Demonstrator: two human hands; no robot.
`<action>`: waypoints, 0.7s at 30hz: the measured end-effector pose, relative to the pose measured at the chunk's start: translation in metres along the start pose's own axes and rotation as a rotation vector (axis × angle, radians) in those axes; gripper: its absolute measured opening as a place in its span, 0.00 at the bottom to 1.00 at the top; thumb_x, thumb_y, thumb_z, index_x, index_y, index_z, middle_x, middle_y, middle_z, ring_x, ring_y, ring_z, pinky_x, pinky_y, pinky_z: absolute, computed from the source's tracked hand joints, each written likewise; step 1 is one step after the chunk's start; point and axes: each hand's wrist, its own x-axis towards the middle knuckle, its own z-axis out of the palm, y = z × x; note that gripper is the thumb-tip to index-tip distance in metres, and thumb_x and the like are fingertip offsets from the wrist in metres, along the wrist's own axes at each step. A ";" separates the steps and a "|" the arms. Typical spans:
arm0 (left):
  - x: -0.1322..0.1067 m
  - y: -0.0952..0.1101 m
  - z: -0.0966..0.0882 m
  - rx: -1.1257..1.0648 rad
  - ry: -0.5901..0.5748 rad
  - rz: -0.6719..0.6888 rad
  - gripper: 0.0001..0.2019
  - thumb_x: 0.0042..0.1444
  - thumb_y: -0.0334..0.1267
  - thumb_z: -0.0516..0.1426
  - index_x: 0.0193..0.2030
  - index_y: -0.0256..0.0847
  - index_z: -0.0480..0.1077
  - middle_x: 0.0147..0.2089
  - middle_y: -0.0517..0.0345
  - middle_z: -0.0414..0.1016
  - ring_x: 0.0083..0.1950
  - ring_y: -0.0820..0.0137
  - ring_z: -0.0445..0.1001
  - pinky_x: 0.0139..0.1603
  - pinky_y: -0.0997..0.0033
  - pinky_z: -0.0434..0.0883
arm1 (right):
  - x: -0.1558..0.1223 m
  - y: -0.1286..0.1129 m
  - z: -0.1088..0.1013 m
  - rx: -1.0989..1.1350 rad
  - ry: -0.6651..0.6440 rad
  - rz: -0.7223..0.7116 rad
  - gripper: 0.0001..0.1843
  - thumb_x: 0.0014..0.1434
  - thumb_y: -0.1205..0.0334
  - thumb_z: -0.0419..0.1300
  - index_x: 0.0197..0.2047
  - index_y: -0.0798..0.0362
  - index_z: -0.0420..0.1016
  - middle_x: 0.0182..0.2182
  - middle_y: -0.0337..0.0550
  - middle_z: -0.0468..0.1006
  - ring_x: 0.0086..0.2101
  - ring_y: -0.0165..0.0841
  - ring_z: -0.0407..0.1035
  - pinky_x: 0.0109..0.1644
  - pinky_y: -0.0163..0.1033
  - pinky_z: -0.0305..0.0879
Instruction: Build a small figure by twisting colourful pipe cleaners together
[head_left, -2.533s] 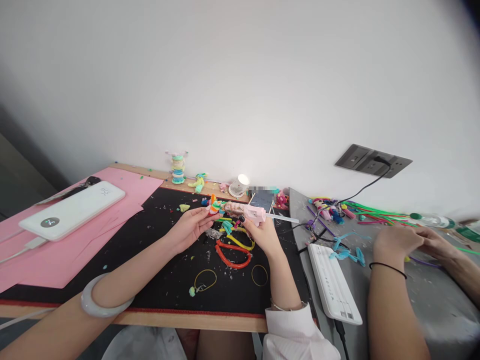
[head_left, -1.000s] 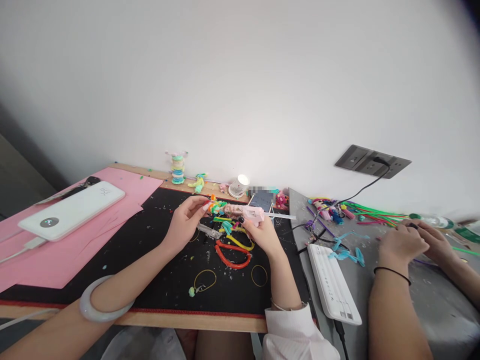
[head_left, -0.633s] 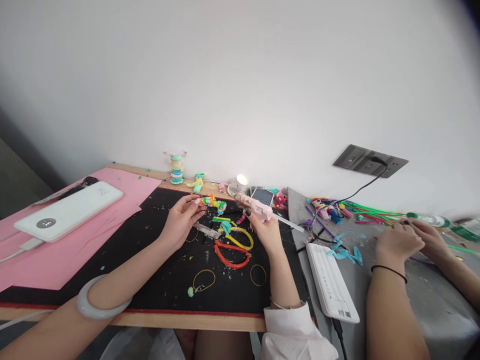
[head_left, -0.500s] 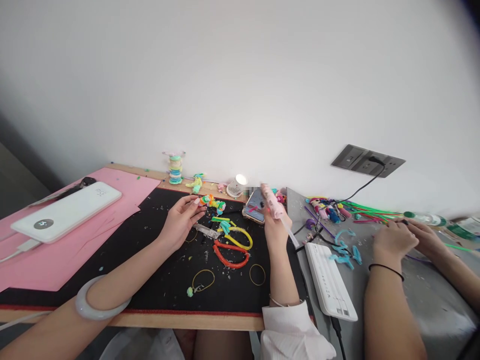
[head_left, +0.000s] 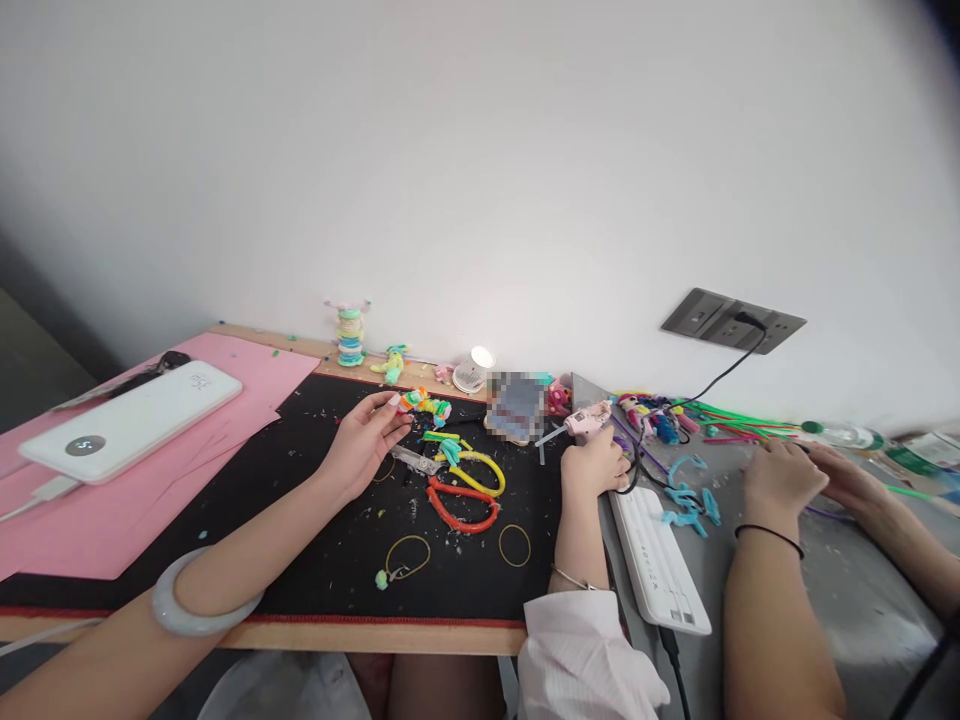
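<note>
A small multicoloured pipe-cleaner figure (head_left: 424, 404) is pinched between the fingertips of the left hand (head_left: 361, 440), held just above the black mat (head_left: 315, 520) near the back edge of the bench (head_left: 375, 637). A pale bangle (head_left: 196, 600) is worn on the left forearm. The right hand (head_left: 596, 466) is closed around the grip of a pink glue gun (head_left: 587, 421), which is held at the right edge of the mat, where it meets the grey surface (head_left: 862, 590); its clear glue stick points left. On the mat between the two hands lie scissors (head_left: 414, 460), a yellow loop (head_left: 480, 475) and a red loop (head_left: 459, 505). Two thin yellow rings (head_left: 409, 557) are seen nearer the front edge. A white power strip (head_left: 660, 565) lies just right of the right wrist. A white power bank (head_left: 127, 420) rests on pink paper (head_left: 90, 520) at the left end of the bench. At the right end, another person's hands (head_left: 784, 478) rest on the grey surface among coloured pipe cleaners (head_left: 731, 418).
</note>
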 end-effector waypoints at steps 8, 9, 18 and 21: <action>0.000 0.000 -0.001 0.022 0.002 0.006 0.14 0.45 0.42 0.62 0.38 0.41 0.67 0.32 0.61 0.70 0.34 0.76 0.71 0.40 0.72 0.70 | -0.011 -0.017 -0.010 0.343 0.128 -0.322 0.20 0.52 0.69 0.47 0.47 0.60 0.68 0.45 0.58 0.69 0.44 0.44 0.64 0.47 0.46 0.58; 0.000 0.000 -0.001 0.033 0.003 0.007 0.15 0.45 0.42 0.62 0.38 0.41 0.67 0.32 0.61 0.69 0.33 0.76 0.71 0.39 0.72 0.70 | -0.016 -0.021 -0.011 0.442 0.071 -0.409 0.18 0.55 0.67 0.45 0.47 0.60 0.68 0.41 0.55 0.71 0.40 0.40 0.66 0.44 0.43 0.60; -0.002 -0.002 0.000 0.092 -0.026 0.015 0.14 0.45 0.43 0.62 0.38 0.41 0.68 0.32 0.62 0.69 0.34 0.76 0.70 0.39 0.72 0.69 | -0.070 -0.053 -0.006 0.190 -0.459 -0.967 0.07 0.55 0.63 0.56 0.29 0.50 0.74 0.28 0.40 0.73 0.30 0.31 0.66 0.31 0.34 0.54; -0.002 -0.002 0.000 0.097 -0.049 0.016 0.14 0.45 0.43 0.62 0.38 0.41 0.68 0.32 0.62 0.69 0.34 0.76 0.70 0.39 0.74 0.69 | -0.075 -0.054 -0.003 0.035 -0.447 -0.955 0.05 0.53 0.63 0.58 0.29 0.47 0.75 0.29 0.38 0.74 0.31 0.32 0.67 0.29 0.35 0.52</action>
